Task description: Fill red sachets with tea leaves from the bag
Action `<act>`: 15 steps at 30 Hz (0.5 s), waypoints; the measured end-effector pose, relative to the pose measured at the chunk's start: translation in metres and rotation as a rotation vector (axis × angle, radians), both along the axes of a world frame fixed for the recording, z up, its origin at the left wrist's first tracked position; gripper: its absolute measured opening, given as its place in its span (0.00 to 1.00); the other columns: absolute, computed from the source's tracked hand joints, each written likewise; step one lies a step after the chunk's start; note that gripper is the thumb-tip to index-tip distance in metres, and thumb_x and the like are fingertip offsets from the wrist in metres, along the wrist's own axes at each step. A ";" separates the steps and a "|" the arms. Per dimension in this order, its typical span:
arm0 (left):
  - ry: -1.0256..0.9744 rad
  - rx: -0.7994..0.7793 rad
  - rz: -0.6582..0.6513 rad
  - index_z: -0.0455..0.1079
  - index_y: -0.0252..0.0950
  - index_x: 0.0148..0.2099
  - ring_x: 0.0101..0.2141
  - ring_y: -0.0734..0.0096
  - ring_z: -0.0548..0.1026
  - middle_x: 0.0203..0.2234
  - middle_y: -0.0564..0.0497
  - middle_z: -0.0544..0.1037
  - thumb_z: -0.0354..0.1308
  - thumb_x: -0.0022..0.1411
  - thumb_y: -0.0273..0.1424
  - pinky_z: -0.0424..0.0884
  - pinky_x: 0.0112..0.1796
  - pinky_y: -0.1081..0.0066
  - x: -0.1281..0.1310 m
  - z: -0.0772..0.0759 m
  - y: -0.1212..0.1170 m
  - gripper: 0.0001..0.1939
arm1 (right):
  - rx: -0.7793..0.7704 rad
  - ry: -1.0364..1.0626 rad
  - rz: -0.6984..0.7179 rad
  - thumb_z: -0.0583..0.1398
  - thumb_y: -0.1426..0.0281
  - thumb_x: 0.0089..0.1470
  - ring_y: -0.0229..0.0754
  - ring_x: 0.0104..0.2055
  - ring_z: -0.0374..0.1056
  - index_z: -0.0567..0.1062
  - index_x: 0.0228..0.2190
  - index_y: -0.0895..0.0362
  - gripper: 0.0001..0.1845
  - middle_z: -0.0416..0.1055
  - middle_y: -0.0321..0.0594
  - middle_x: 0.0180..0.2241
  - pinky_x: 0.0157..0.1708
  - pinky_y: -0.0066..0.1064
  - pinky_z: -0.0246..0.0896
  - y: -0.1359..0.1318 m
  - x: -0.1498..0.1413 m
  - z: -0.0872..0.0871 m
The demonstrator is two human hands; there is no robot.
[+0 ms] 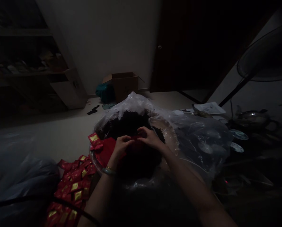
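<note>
Both my hands meet over a big clear plastic bag (190,132) full of dark loose material (129,121). My left hand (122,144), with a bangle on the wrist, and my right hand (150,137) have their fingers closed together on a small red packet (136,138). A red pouch (106,151) lies in the bag under my left hand. Beside it, a red and gold sachet (93,138) rests on the bag's rim.
Several red and gold sachets (72,186) are heaped at the lower left. On the floor behind stands a cardboard box (124,83) next to a teal bag (105,93). Shelving (37,72) is at left; a fan (266,56) and kettle (252,118) at right.
</note>
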State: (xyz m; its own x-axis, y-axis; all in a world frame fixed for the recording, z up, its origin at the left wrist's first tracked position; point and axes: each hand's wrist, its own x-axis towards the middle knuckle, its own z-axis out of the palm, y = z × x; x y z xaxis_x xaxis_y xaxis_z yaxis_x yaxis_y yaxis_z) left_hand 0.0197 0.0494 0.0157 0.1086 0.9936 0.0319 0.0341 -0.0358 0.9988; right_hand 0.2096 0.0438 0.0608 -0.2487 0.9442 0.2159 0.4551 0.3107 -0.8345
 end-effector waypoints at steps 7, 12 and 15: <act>-0.092 -0.020 0.050 0.69 0.35 0.27 0.25 0.73 0.70 0.21 0.55 0.73 0.66 0.43 0.44 0.66 0.29 0.74 0.004 -0.003 -0.003 0.17 | -0.280 0.340 -0.084 0.68 0.67 0.38 0.39 0.30 0.71 0.75 0.37 0.58 0.20 0.75 0.39 0.33 0.30 0.31 0.68 0.005 -0.008 -0.031; -0.134 0.017 0.135 0.66 0.36 0.29 0.26 0.75 0.70 0.22 0.57 0.71 0.65 0.46 0.44 0.66 0.30 0.75 0.010 -0.011 -0.005 0.18 | -0.133 0.313 -0.254 0.67 0.63 0.38 0.40 0.32 0.70 0.73 0.30 0.57 0.16 0.74 0.37 0.29 0.35 0.33 0.67 -0.001 -0.021 -0.050; -0.171 0.014 0.167 0.67 0.36 0.31 0.28 0.75 0.71 0.25 0.57 0.72 0.63 0.49 0.42 0.68 0.31 0.75 0.014 -0.012 -0.008 0.15 | -0.142 0.263 -0.252 0.64 0.62 0.43 0.41 0.30 0.69 0.73 0.25 0.57 0.11 0.73 0.37 0.26 0.34 0.33 0.65 -0.005 -0.024 -0.055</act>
